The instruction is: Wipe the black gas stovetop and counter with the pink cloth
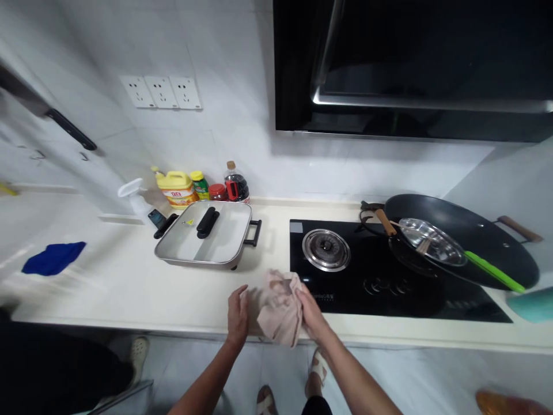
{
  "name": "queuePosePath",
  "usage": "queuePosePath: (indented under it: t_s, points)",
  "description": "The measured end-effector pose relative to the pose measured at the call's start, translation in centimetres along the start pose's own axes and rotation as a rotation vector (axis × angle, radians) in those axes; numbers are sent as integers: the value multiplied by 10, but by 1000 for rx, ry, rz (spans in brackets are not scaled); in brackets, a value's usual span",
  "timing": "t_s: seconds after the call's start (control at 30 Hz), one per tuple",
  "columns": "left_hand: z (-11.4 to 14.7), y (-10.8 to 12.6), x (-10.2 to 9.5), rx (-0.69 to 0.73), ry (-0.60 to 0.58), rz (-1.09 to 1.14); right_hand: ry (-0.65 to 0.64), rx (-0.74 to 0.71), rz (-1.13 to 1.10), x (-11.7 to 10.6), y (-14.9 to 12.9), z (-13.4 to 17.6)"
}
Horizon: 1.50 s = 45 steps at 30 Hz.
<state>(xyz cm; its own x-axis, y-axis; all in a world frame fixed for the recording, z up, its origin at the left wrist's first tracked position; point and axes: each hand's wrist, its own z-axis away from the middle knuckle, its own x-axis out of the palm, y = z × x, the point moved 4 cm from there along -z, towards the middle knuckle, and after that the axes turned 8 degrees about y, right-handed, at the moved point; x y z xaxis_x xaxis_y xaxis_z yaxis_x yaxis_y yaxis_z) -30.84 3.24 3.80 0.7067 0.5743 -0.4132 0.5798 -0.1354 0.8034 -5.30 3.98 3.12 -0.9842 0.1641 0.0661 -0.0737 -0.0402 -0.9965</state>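
A crumpled pale pink cloth [280, 314] hangs over the front part of the counter, just left of the gas stove [345, 291]. My right hand [311, 314] grips its right side, the fingertips partly hidden in the folds. To the left of the cloth, apart from it, my left hand [238, 316] is held with the palm turned inward and nothing in it; its fingers are loosely bent. Behind my left hand, a square electric pan [233, 262] stands on the counter under a glass lid with a black handle [208, 222].
A large wok [496, 253] with a metal strainer [432, 239] and a green-handled utensil [492, 270] sits at the right. Bottles, including a yellow detergent jug [177, 190], line the wall. A blue cloth [54, 258] lies left. The range hood [410, 75] overhangs the stove.
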Motion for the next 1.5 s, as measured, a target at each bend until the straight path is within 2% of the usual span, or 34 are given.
queuePosePath:
  t_s: [0.03, 0.13, 0.17, 0.23, 0.3, 0.37, 0.5, 0.57, 0.63, 0.73, 0.9, 1.07, 1.27, 1.37, 1.43, 1.5]
  points:
    - [1, 5, 3, 8, -5, 9, 61, -70, 87, -23, -4, -13]
    - [5, 24, 18, 56, -37, 32, 377, -347, 478, -105, -9, -35]
    - [7, 31, 26, 91, -64, 31, 432, -357, 517, -131, -5, -37]
    - [15, 49, 47, 201, -159, -10, 482, -401, 694, -170, 6, -35]
    - [29, 68, 71, 333, -292, -104, 472, -440, 917, -189, 19, -27]
    - [49, 84, 95, 407, -429, -212, 439, -468, 1105, -192, 32, -19]
    - [85, 103, 134, 378, -675, -316, 417, -487, 1284, -183, 42, -9]
    - [91, 105, 146, 383, -760, -325, 412, -494, 1319, -182, 41, -8]
    - [87, 103, 153, 405, -786, -332, 415, -501, 1335, -182, 40, -7]
    - [62, 92, 159, 404, -752, -353, 422, -503, 1336, -184, 39, -7]
    - [-6, 70, 176, 249, -699, -412, 415, -494, 1352, -180, 36, -4]
    - [-79, 64, 217, 138, -633, -471, 416, -561, 1351, -178, 32, -3]
    - [-159, 60, 267, 73, -565, -478, 403, -581, 1360, -189, 49, -7]
    - [-171, 59, 276, 70, -563, -473, 396, -560, 1365, -193, 52, -8]
    - [-161, 59, 270, 80, -569, -474, 400, -548, 1352, -192, 48, -8]
    - [-138, 60, 255, 91, -575, -480, 409, -536, 1324, -189, 42, -7]
